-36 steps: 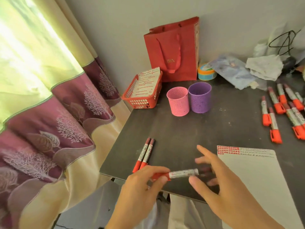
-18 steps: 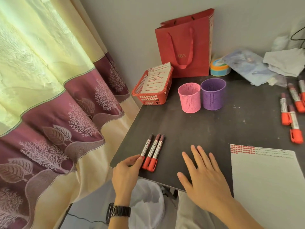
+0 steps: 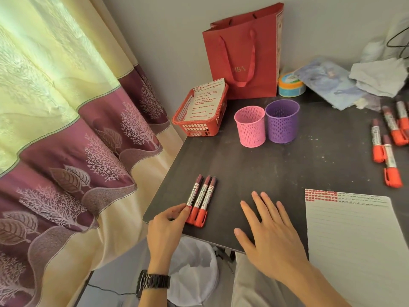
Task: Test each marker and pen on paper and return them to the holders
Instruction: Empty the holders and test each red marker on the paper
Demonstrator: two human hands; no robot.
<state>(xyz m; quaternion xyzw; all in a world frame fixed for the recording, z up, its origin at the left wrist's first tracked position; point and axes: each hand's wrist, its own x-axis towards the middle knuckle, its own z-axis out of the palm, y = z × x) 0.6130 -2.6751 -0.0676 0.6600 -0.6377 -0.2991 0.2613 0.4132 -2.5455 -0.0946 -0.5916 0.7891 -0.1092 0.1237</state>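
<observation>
Three red-capped markers [image 3: 201,199], side by side

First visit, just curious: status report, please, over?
Left hand touches leftmost marker of three. Right hand flat on desk. Nothing sticks out of pink holder, purple holder.
</observation>
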